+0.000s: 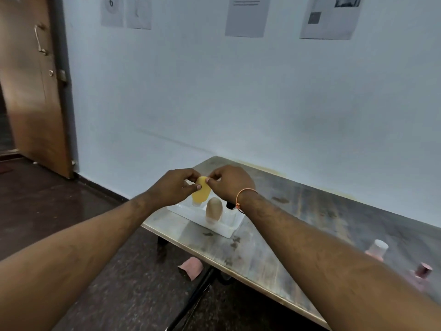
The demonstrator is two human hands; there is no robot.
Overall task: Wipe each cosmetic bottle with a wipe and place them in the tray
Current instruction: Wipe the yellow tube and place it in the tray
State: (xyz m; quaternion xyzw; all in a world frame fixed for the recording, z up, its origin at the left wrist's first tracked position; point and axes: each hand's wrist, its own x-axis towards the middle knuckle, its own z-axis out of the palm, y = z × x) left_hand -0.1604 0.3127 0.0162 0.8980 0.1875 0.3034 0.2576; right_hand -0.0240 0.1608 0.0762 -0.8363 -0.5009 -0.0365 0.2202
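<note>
A yellow bottle [201, 193] stands cap-down in the white tray [228, 231] at the table's far left end. My left hand [174, 187] and my right hand [230, 181] both pinch its upper end from either side. A beige bottle [214, 209] stands cap-down in the tray just right of it. Two pink bottles [377, 250] [421, 274] stand on the table at the right, near my right forearm. No wipe shows in either hand.
The worn metal table [298, 223] runs along a pale wall. A pink cloth [191, 267] lies on the dark floor under the table's front edge. A wooden door [31, 91] stands at the left. A small black object [230, 205] lies behind my right wrist.
</note>
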